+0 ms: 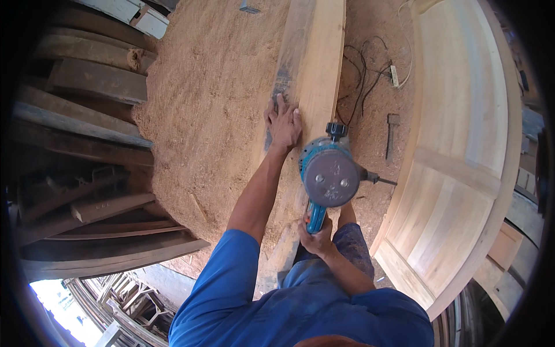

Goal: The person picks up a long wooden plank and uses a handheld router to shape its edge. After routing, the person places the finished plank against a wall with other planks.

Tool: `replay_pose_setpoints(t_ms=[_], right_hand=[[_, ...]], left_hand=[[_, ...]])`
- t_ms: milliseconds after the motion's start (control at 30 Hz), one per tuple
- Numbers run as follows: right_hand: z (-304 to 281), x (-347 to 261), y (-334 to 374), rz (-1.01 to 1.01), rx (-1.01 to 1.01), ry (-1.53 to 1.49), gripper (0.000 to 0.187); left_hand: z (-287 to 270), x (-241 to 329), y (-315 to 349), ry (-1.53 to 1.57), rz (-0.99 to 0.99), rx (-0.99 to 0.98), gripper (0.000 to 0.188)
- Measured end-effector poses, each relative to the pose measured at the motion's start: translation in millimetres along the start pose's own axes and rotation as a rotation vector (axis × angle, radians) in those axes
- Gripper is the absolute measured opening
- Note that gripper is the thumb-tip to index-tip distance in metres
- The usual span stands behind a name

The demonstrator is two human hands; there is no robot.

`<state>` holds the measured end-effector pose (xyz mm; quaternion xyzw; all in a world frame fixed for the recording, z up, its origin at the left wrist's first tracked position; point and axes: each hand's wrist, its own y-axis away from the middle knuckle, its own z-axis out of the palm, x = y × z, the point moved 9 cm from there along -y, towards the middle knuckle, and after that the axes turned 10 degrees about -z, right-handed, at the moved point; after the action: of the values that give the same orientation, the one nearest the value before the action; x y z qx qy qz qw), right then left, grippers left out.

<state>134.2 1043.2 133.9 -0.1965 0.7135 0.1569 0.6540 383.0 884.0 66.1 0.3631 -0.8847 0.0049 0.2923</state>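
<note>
Blue shirt cloth (312, 315) sits closest to my camera, spread across the lower edge. Just beyond it I see the right hand (319, 236) clamped round the handle (316, 217) of a teal power tool (332, 178), some of its fingers hidden from me. That tool is over the near part of a long wooden board (321, 52), overlapping its right edge; from above I cannot tell whether its base touches the wood. Its round grey housing faces me, and a black knob (336, 130) stands at its far end. I have the left hand (283, 127) ahead and to the left of the tool, laid on the board with its fingers apart, by a dark-stained strip. Right of the board, a dark cable (363, 72) and a hammer (389, 136) lie on shavings (202, 87), near a large panelled wooden piece (457, 115). Dark planks (101, 80) line my left.
</note>
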Motion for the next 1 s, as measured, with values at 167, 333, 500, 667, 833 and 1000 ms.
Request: replay_pose_setpoints(t_ms=[167, 333, 500, 667, 833, 1000], right_hand=[[-5.2, -1.5, -33.5, 0.031, 0.025, -0.039, 0.021], [-25.4, -25.3, -144.8, -0.064, 0.075, 0.043, 0.024], [-44.6, 7.9, -265.7, -0.134, 0.083, 0.088, 0.027], [-69.1, 26.4, -412.1, -0.115, 0.097, 0.08, 0.033], [-95.6, 41.5, -561.4, -0.141, 0.144, 0.038, 0.041], [-108.4, 35.6, -669.9, -0.124, 0.128, 0.006, 0.038]], left_hand=[[-3.2, 4.0, 5.0, 0.0, 0.025, 0.015, 0.046], [-1.8, 5.3, 4.1, -0.011, 0.033, 0.021, 0.046], [-3.9, 5.8, 3.9, -0.019, 0.034, 0.032, 0.044], [-6.7, 6.9, 4.9, -0.039, 0.045, 0.006, 0.044], [-8.0, 9.7, 6.3, -0.07, 0.058, -0.019, 0.043], [-8.0, 8.1, 10.8, -0.065, 0.053, -0.073, 0.045]])
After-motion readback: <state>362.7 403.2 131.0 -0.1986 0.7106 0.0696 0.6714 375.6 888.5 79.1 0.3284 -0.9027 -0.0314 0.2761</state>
